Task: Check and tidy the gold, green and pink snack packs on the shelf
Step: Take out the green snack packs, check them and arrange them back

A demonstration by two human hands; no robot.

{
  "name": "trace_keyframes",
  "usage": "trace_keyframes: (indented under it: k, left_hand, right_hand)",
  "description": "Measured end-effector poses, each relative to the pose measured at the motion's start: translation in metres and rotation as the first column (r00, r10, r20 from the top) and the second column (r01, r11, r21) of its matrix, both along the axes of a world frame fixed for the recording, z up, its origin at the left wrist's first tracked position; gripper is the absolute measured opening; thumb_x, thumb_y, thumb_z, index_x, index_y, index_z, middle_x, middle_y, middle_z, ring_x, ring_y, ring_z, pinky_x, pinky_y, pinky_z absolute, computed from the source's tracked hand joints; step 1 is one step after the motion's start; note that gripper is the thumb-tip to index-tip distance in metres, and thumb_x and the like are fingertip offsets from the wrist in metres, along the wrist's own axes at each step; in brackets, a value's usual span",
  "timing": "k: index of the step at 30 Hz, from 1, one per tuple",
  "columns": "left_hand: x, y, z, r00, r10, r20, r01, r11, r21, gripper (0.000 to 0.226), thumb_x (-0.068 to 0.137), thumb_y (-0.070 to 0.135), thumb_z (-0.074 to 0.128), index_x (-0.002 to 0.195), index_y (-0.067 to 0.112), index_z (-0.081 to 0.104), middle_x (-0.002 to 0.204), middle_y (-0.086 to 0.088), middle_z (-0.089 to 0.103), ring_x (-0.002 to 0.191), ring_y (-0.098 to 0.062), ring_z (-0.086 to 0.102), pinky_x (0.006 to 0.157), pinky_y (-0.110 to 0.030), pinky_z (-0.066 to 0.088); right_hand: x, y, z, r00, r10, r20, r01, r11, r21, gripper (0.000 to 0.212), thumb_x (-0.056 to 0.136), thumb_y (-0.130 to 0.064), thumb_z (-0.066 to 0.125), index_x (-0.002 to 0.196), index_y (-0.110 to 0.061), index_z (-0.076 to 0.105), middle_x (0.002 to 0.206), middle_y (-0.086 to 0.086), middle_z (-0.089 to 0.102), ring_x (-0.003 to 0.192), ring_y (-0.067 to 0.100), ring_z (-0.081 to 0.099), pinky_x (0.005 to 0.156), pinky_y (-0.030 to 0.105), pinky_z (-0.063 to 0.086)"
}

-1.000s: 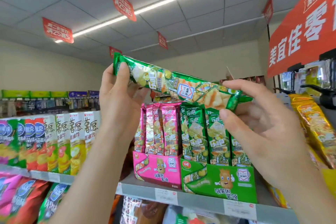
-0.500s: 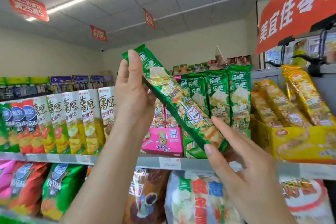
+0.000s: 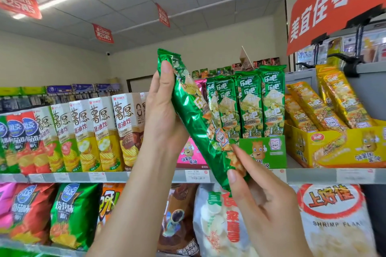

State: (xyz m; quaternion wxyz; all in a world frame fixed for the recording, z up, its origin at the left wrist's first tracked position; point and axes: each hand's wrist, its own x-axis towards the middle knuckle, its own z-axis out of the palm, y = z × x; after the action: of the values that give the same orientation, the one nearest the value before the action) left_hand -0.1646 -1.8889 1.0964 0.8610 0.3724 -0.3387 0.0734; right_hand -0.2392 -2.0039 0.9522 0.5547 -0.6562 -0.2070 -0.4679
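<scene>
The green box (image 3: 266,149) stands on the shelf (image 3: 313,175) with a row of green packs (image 3: 250,102) upright in it, fronts facing near. Just right of it, the gold box (image 3: 334,149) holds gold packs (image 3: 338,100) that lean back at a slant. Left of the green box is the pink box (image 3: 189,156). Only its lower front shows, and a sliver of the pink packs (image 3: 200,82) shows above it.

One green pack (image 3: 192,119) is out of its box, held in the air near the camera, in front of the pink box and the left end of the green row. It is tilted, with its top end to the left and its bottom end lower right. The left hand (image 3: 165,115) grips the upper part, thumb laid along the front edge near the top and fingers curled behind. The right hand (image 3: 261,192) pinches the bottom end between thumb and forefinger. Its other fingers cannot be made out.

The pack and both hands hide most of the pink box and part of the green box front. A price tag (image 3: 197,175) hangs on the shelf edge below the pink box. Tall cartons (image 3: 100,131) stand in a row to the left. Big snack bags (image 3: 73,215) fill the shelf below. A red sign (image 3: 334,0) hangs top right.
</scene>
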Motion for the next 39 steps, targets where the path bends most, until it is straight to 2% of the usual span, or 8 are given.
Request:
trace_keyframes:
  k: [4, 15, 18, 23, 26, 31, 36, 39]
  left_hand:
    - [-0.002, -0.001, -0.011, 0.990, 0.074, 0.121, -0.075, 0.997, 0.007, 0.037, 0.076, 0.032, 0.070, 0.105, 0.016, 0.054, 0.078, 0.002, 0.059, 0.063, -0.011, 0.056, 0.059, -0.027, 0.051]
    - [-0.011, -0.008, -0.047, 0.988, 0.136, 0.067, -0.146, 0.974, 0.172, 0.014, 0.076, 0.030, 0.073, 0.087, 0.022, 0.072, 0.082, -0.002, 0.067, 0.078, -0.020, 0.063, 0.080, -0.043, 0.051]
    - [-0.015, -0.007, -0.057, 0.983, 0.168, 0.073, -0.180, 0.961, 0.210, 0.025, 0.073, 0.038, 0.077, 0.091, 0.022, 0.069, 0.086, -0.002, 0.069, 0.084, -0.023, 0.063, 0.085, -0.049, 0.050]
    - [-0.023, -0.013, -0.074, 0.956, 0.274, 0.104, -0.292, 0.912, 0.288, 0.019, 0.077, 0.052, 0.071, 0.072, 0.034, 0.070, 0.063, 0.016, 0.060, 0.060, -0.002, 0.056, 0.057, -0.017, 0.046]
    - [-0.022, -0.009, -0.077, 0.938, 0.307, 0.161, -0.341, 0.901, 0.269, 0.022, 0.074, 0.051, 0.068, 0.076, 0.029, 0.068, 0.065, 0.012, 0.060, 0.061, -0.006, 0.056, 0.055, -0.020, 0.046]
    - [-0.017, -0.008, -0.077, 0.929, 0.337, 0.153, -0.363, 0.911, 0.196, 0.021, 0.081, 0.039, 0.069, 0.095, 0.023, 0.065, 0.080, 0.011, 0.065, 0.075, -0.005, 0.059, 0.067, -0.021, 0.049]
    - [-0.019, -0.007, -0.079, 0.956, 0.275, 0.099, -0.289, 0.936, 0.199, 0.021, 0.074, 0.046, 0.074, 0.090, 0.033, 0.072, 0.083, 0.010, 0.066, 0.080, -0.009, 0.061, 0.071, -0.026, 0.051]
    - [-0.020, -0.005, -0.082, 0.976, 0.197, 0.097, -0.214, 0.952, 0.220, 0.016, 0.077, 0.041, 0.078, 0.088, 0.031, 0.072, 0.077, 0.010, 0.063, 0.071, -0.011, 0.057, 0.061, -0.027, 0.050]
  right_hand:
    - [-0.004, 0.006, 0.001, 0.999, 0.033, -0.003, -0.032, 0.996, 0.087, 0.042, 0.082, -0.048, 0.059, 0.123, -0.059, 0.055, 0.104, -0.028, 0.069, 0.083, -0.008, 0.066, 0.072, 0.004, 0.047]
    - [-0.006, 0.011, 0.003, 0.993, 0.115, -0.028, -0.107, 0.975, 0.197, 0.035, 0.080, -0.032, 0.064, 0.114, -0.042, 0.063, 0.095, -0.027, 0.072, 0.081, -0.008, 0.067, 0.068, 0.004, 0.048]
    - [-0.006, 0.011, 0.003, 0.991, 0.127, -0.030, -0.118, 0.972, 0.201, 0.035, 0.082, -0.027, 0.065, 0.115, -0.040, 0.063, 0.097, -0.028, 0.071, 0.087, -0.010, 0.067, 0.071, 0.004, 0.048]
    - [-0.004, 0.009, 0.005, 0.980, 0.181, -0.083, -0.160, 0.964, 0.211, 0.037, 0.084, -0.037, 0.068, 0.120, -0.035, 0.064, 0.095, -0.011, 0.073, 0.088, 0.001, 0.069, 0.072, 0.010, 0.050]
    - [-0.004, 0.004, 0.007, 0.947, 0.280, -0.160, -0.248, 0.950, 0.191, 0.041, 0.084, -0.034, 0.061, 0.125, -0.029, 0.062, 0.097, -0.008, 0.073, 0.092, 0.000, 0.068, 0.072, 0.009, 0.050]
    - [-0.005, 0.003, 0.009, 0.925, 0.207, -0.319, -0.213, 0.977, 0.015, 0.036, 0.079, -0.058, 0.059, 0.114, -0.046, 0.064, 0.094, 0.003, 0.074, 0.085, 0.028, 0.070, 0.075, 0.057, 0.055]
    - [-0.006, 0.004, 0.010, 0.939, 0.153, -0.307, -0.160, 0.987, 0.004, 0.030, 0.080, -0.054, 0.064, 0.104, -0.037, 0.067, 0.088, -0.008, 0.075, 0.078, 0.015, 0.072, 0.072, 0.048, 0.058]
    - [-0.005, 0.005, 0.015, 0.920, 0.272, -0.282, -0.249, 0.962, 0.115, 0.018, 0.080, -0.042, 0.075, 0.095, -0.034, 0.071, 0.084, -0.006, 0.076, 0.072, 0.012, 0.072, 0.067, 0.027, 0.058]
